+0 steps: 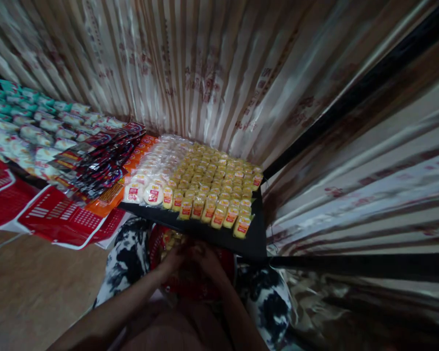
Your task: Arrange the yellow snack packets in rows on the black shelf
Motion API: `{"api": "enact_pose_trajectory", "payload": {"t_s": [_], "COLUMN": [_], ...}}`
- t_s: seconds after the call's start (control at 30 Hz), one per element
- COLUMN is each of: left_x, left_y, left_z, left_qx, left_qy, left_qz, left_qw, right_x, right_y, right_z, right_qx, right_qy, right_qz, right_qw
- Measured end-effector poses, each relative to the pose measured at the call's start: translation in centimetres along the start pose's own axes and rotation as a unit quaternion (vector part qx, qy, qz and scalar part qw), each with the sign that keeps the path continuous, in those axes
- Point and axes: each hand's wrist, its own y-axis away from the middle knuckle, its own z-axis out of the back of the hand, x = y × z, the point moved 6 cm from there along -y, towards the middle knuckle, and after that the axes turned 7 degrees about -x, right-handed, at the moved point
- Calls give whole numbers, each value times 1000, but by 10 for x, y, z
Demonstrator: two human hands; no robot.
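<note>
Low in front of my body, my left hand (174, 257) and my right hand (204, 256) meet over a red container (225, 263) on my lap, just under the front edge of the black table (212, 240). Fingers of both hands look curled together, but shadow hides what is between them. Small yellow packets (168, 239) lie in the container beside my left hand. On the table above stand rows of yellow wrapped snack packs (219, 214) with red and white labels, close to one another.
Left of the yellow packs are clear-wrapped white round packs (153, 192), dark packets (102, 163), orange packets (137, 153) and green-and-white packets (32, 122). Red printed sheets (66, 214) hang off the table front. A striped curtain (205, 73) rises behind; a dark bar (314, 131) slants at right.
</note>
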Motion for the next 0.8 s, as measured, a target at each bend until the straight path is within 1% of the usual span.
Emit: {"api": "enact_pose_trajectory", "payload": {"t_s": [0.07, 0.17, 0.3, 0.4, 0.47, 0.53, 0.6, 0.63, 0.67, 0.73, 0.8], "left_x": [-6, -17, -32, -43, -52, -62, -73, -80, -87, -106, -128], "left_y": [16, 38, 56, 63, 64, 65, 65, 66, 67, 70, 71], "left_z": [3, 10, 19, 22, 21, 16, 10, 7, 5, 2, 4], "left_qx": [-1, -17, -37, -53, -57, -50, -31, -19, -5, 18, 1], "left_qy": [45, 119, 202, 209, 194, 171, 140, 119, 91, 3, -106], "left_qz": [-1, 2, -3, -18, -35, -56, -79, -91, -106, -144, -193], "left_qw": [999, 993, 979, 976, 979, 982, 987, 989, 990, 989, 976], "right_x": [4, 19, 42, 53, 60, 68, 74, 76, 77, 77, 75], "right_y": [9, 25, 41, 46, 45, 44, 42, 41, 41, 39, 36], "right_z": [1, 7, 15, 21, 26, 33, 38, 40, 42, 46, 51], "right_qx": [30, 58, 93, 100, 90, 64, 28, 8, -10, -44, -65], "right_qy": [-69, -159, -216, -236, -228, -219, -243, -268, -297, -344, -356], "right_qz": [-23, -65, -81, -91, -78, -57, -44, -41, -39, -31, -21], "right_qw": [997, 984, 969, 962, 966, 972, 968, 962, 954, 938, 932]}}
